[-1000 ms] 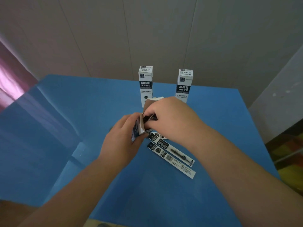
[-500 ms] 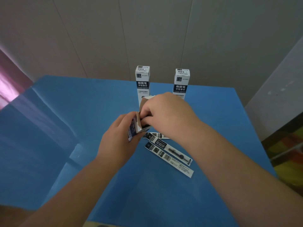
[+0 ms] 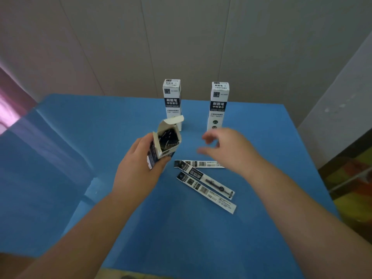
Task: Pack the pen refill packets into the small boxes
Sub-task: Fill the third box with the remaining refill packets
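My left hand (image 3: 138, 170) grips a small white and dark-blue box (image 3: 164, 142), tilted, with its top flap open and dark refill packets showing inside. My right hand (image 3: 227, 150) hovers to the right of that box, fingers apart and blurred, holding nothing. Below it, three long refill packets lie on the blue table: one (image 3: 199, 164) partly under my hand, a dark one (image 3: 209, 181) and a white one (image 3: 209, 194). Two closed boxes stand upright behind: one (image 3: 172, 99) left, one (image 3: 218, 105) right.
The blue table (image 3: 80, 158) ends at a wall behind the boxes. Its right edge borders a grey panel (image 3: 342, 97) and a colourful floor (image 3: 352, 188). A pink reflection lies at the far left.
My right hand has come off the top of the open box and moved right, now holding nothing. The box's open mouth with packets inside has come into sight.
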Demonstrator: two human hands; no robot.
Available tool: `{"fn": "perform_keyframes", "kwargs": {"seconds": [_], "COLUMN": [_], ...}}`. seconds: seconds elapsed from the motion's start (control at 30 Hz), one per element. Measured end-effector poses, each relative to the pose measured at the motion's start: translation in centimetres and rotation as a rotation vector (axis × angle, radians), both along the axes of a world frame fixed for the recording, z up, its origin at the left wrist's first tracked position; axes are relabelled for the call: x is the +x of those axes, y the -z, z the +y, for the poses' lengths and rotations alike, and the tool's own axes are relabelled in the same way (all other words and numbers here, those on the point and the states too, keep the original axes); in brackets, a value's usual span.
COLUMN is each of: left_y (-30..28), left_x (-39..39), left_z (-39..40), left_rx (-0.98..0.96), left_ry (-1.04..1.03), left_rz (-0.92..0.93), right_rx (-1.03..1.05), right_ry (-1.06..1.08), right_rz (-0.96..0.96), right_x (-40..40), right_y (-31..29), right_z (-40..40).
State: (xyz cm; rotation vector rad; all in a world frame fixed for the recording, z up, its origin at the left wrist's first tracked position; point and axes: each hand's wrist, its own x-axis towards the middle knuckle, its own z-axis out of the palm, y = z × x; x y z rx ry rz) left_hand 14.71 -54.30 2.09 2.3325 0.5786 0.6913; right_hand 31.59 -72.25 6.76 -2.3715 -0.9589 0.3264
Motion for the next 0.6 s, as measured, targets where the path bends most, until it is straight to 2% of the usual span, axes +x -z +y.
{"fn": "perform_keyframes", "kwargs": {"seconds": [0.07,0.13,0.37,0.6], "left_y": [0.1,0.1,0.0,0.2], "left_x": [-0.2,-0.2,-0.1,-0.2], "left_z": [0.1,0.2,0.1,0.1], "left_rx": [-0.015,-0.027,0.001,-0.003], "left_ry": [-0.002,0.001,0.017,0.016], "left_rz": [0.004,0.011,0.007,0.014], "right_rx": [-0.372,-0.525,-0.561,-0.648], "right_ry": [-0.09,-0.16,-0.2,-0.124], "right_rz": [-0.026,-0.081,-0.146,-0.089], "right_x": [-0.2,-1.1,-1.5,-1.0], "right_y": [2.2,3.8,5.3,5.2], "right_z": [-0.5,-0.7,-0.3,0.3]}}
